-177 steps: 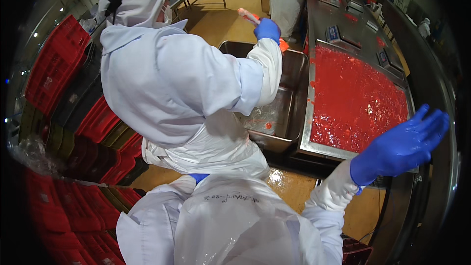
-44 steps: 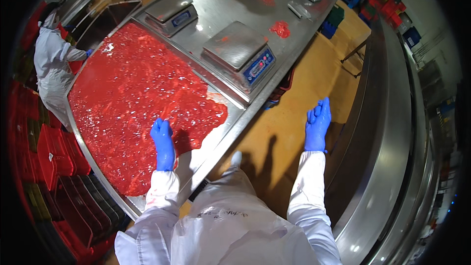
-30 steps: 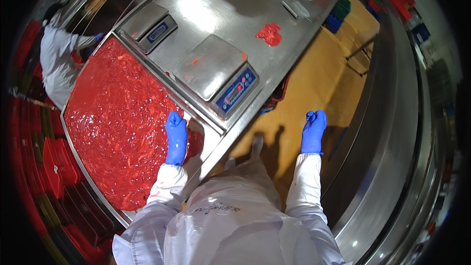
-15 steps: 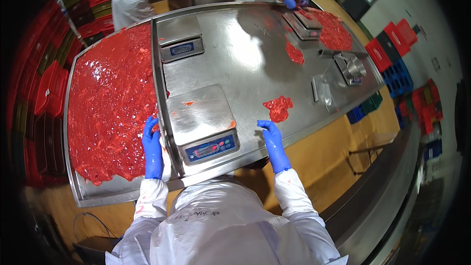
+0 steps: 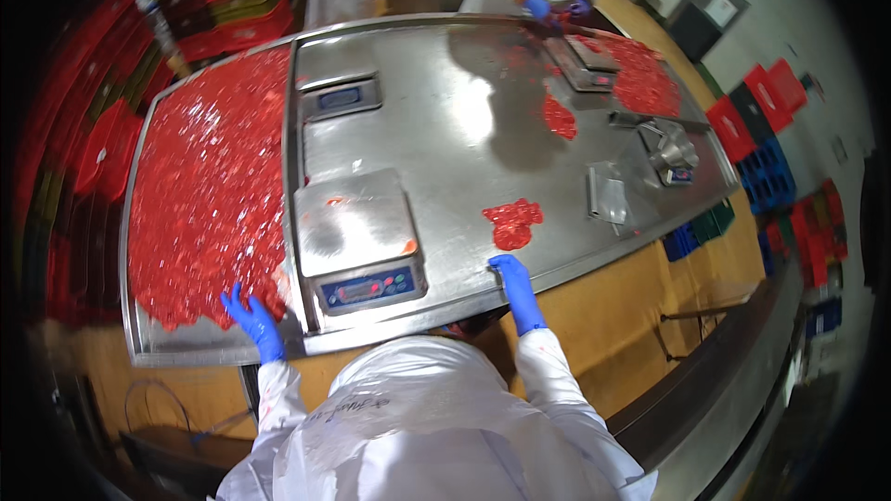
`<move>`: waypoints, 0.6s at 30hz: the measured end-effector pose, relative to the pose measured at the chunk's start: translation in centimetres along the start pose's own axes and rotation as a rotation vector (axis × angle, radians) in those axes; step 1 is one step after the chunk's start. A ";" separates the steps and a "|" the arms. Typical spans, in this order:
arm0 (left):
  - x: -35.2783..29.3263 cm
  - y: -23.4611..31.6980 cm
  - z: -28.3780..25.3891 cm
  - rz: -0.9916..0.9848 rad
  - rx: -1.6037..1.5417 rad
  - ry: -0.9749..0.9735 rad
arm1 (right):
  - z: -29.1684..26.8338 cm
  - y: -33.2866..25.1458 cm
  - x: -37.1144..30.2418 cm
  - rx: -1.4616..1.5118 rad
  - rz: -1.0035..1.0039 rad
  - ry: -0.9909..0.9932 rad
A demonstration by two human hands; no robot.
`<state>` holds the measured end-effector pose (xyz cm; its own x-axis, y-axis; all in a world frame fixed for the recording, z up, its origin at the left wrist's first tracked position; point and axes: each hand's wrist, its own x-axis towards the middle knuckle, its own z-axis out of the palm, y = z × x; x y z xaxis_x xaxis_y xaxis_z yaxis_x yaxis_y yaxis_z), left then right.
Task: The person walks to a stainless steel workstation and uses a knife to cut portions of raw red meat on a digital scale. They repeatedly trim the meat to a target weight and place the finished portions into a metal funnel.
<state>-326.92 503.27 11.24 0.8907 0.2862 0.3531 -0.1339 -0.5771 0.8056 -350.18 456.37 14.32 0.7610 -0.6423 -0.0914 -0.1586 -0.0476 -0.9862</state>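
Note:
A broad mass of wet red meat pieces (image 5: 209, 186) fills the left section of the steel table. At its near edge is my left hand (image 5: 253, 323), blue-gloved, with its fingers spread against the meat and nothing held. My right hand (image 5: 520, 292), gloved in blue too, hovers by the table's near edge, its fingers loosely bent and no object visible in them. Just beyond those fingertips lies a small flat patch of red meat (image 5: 512, 224). Between my hands stands a steel bench scale (image 5: 357, 223) with a lit display; only a small red scrap shows on its plate.
A raised steel divider (image 5: 290, 148) runs beside the scale. Farther off are a second scale (image 5: 339, 97), a third scale (image 5: 585, 65) and a steel funnel (image 5: 673, 150). Across the table, a co-worker's gloved hands (image 5: 538, 7) work near more meat. Red crates (image 5: 237, 32) are stacked at left.
My left hand has moved left and toward me, away from the divider, and its fingers have spread. My right hand stays near the small meat patch. The view has shifted slightly.

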 end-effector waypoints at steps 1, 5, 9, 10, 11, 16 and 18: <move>-0.8 1.3 0.1 -0.001 0.004 0.024 | -0.6 1.6 0.1 -0.041 -0.004 -0.004; -2.6 -0.3 -1.3 0.051 0.202 0.021 | -1.9 3.0 -0.5 -0.252 0.206 -0.042; -3.5 -2.3 -1.2 0.105 0.332 0.008 | -1.0 3.2 0.6 -0.354 0.186 -0.061; -3.5 -2.0 -1.1 0.121 0.378 -0.017 | -0.7 3.6 0.9 -0.422 0.103 -0.039; -3.9 -2.0 -1.3 0.105 0.414 -0.034 | -0.5 4.0 1.0 -0.489 0.021 -0.016; -3.9 -1.8 -0.9 0.080 0.499 -0.088 | 1.8 4.0 1.3 -0.831 0.007 0.080; -3.8 -1.3 -1.0 0.092 0.500 -0.118 | 1.6 4.4 1.1 -0.758 0.010 0.093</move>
<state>-330.56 503.66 9.29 0.9318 0.1461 0.3323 -0.0152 -0.8989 0.4379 -349.02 456.70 9.70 0.7068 -0.7053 -0.0548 -0.5790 -0.5322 -0.6177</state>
